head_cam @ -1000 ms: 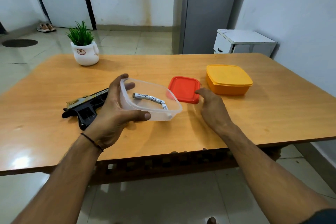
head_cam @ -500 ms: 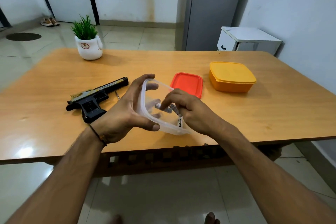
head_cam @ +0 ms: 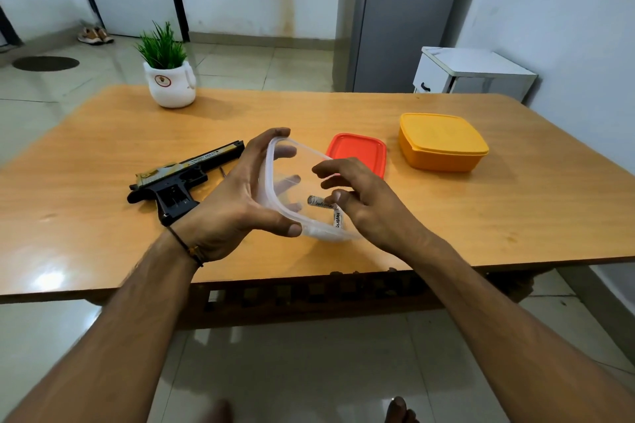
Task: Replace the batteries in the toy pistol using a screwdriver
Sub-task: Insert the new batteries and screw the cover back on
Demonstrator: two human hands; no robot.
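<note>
Above the table [head_cam: 515, 216], near its front edge: left hand [head_cam: 237, 206] grips clear tub [head_cam: 272, 182], tipped with its opening toward right hand [head_cam: 371, 206]. Right fingers are half-curled in the tub, thumb at two batteries [head_cam: 321, 203]; pinching or only touching, can't tell. Toy pistol [head_cam: 182, 178] lies flat on the table, just left of the left hand. Red lid [head_cam: 357, 153] sits behind the tub.

Light wooden table [head_cam: 103, 233]: clear rectangular plastic container [head_cam: 304, 165] over front-middle, tilted, in left hand [head_cam: 233, 209]; two white cylindrical batteries [head_cam: 319, 201] inside. From container: black plastic toy pistol [head_cam: 178, 178] at 9 o'clock; red square plastic lid [head_cam: 357, 153] close at 2; orange lidded plastic box [head_cam: 443, 142] farther at 2; white ceramic plant pot [head_cam: 170, 86] at 11, far edge.
</note>
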